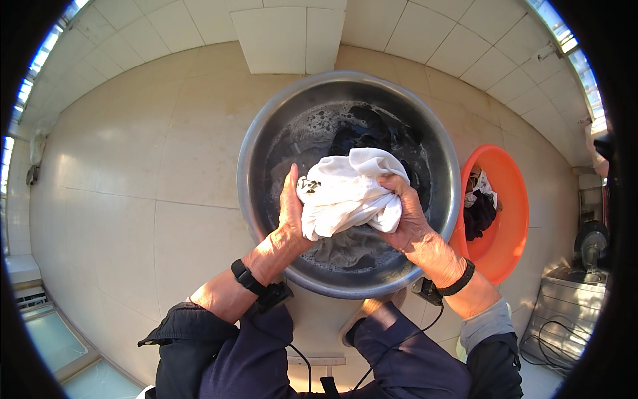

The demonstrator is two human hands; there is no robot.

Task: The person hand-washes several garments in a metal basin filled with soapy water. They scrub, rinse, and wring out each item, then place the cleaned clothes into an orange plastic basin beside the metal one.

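Note:
A bunched white cloth garment [349, 194] with a small dark print is held between my two hands above a large round metal basin [251, 144]. My left hand [293, 212] presses flat against its left side, fingers pointing away from me. At the right, my right hand [406, 214] grips the fabric, its thumb on top of a fold. Beneath, the basin holds sudsy water with dark clothing [366, 129] toward the far side and grey fabric [344, 249] toward the near side. The white garment hides the middle of the basin.
An orange plastic tub [513, 209] with dark and white clothes stands right of the basin. Farther right are a metal cabinet [568, 304] and looped black cables [546, 344]. A tiled block [284, 40] juts from the wall behind the basin. Cables hang from devices at both wrists.

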